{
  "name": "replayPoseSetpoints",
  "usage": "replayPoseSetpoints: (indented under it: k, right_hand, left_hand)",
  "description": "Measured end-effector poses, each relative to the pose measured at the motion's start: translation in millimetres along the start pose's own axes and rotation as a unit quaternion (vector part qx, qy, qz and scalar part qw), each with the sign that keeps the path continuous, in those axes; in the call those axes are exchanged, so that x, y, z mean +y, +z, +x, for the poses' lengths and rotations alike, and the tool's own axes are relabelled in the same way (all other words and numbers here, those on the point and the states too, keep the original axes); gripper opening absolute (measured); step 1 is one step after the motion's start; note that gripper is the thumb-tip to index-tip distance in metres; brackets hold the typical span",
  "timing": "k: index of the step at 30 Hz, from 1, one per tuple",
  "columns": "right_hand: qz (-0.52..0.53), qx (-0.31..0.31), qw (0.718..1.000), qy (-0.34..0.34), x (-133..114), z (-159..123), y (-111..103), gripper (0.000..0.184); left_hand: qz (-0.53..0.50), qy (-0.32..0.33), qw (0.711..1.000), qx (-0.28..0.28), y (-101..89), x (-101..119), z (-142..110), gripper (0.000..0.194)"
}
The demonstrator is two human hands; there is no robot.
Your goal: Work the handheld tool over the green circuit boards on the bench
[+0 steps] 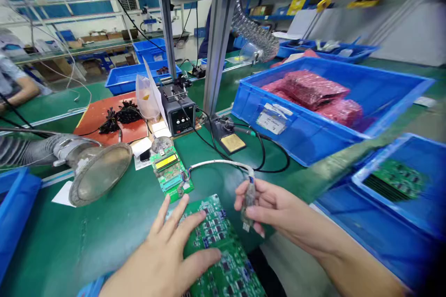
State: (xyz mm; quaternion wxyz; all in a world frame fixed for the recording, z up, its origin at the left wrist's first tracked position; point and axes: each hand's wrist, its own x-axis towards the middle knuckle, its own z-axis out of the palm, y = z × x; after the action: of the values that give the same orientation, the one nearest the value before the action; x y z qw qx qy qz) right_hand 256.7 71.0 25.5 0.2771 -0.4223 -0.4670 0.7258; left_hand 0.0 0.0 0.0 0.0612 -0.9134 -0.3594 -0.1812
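Observation:
My left hand [174, 246] lies with fingers spread on a green circuit board [223, 250] at the front of the bench. Between the thumb and fingers of my right hand [265, 204] is a USB plug [248, 202], its metal end pointing down toward me. A pale cable [223, 161] runs from the plug to a small green test board [170, 171] with a yellow display and a light-blue chip socket. That test board sits just beyond my left fingertips. The plug is held apart from the circuit board, to its right.
A soldering station [179, 113] and its iron stand [228, 137] are behind. A fume hose funnel [101, 174] stands left. A large blue bin [299, 116] holds pink bubble-wrapped packs; a blue tray [369, 160] at right holds boards. A person's arm [22, 88] shows far left.

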Motion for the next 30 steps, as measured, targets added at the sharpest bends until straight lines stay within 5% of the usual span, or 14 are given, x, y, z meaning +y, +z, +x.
replayPoseSetpoints:
  k: [6,12,15,19,25,30]
  right_hand:
    - [-0.064,0.038,0.997,-0.010,-1.4,7.0,2.9,0.044]
    - [-0.052,0.041,0.998,-0.017,1.3,-9.4,-12.3,0.044]
    - [-0.006,0.043,0.999,-0.032,0.4,-15.2,-1.8,0.039]
    - [0.006,0.065,0.996,-0.057,7.8,-21.1,20.9,0.031]
    - [-0.160,0.118,0.970,-0.139,33.1,-35.0,38.8,0.020]
    - [-0.248,0.154,0.928,-0.230,43.6,-35.8,41.9,0.029]
  left_hand:
    - [-0.027,0.031,0.998,-0.048,-5.5,-7.8,3.0,0.044]
    - [-0.036,-0.016,0.999,0.028,10.0,-6.8,4.7,0.029]
    - [-0.047,-0.043,0.995,0.077,15.5,0.4,4.6,0.019]
    - [-0.022,0.010,0.999,0.024,9.1,2.5,2.9,0.034]
    - [-0.052,0.036,0.989,0.131,18.2,8.6,6.6,0.024]
    - [-0.062,0.014,0.988,0.140,21.3,11.6,10.6,0.024]
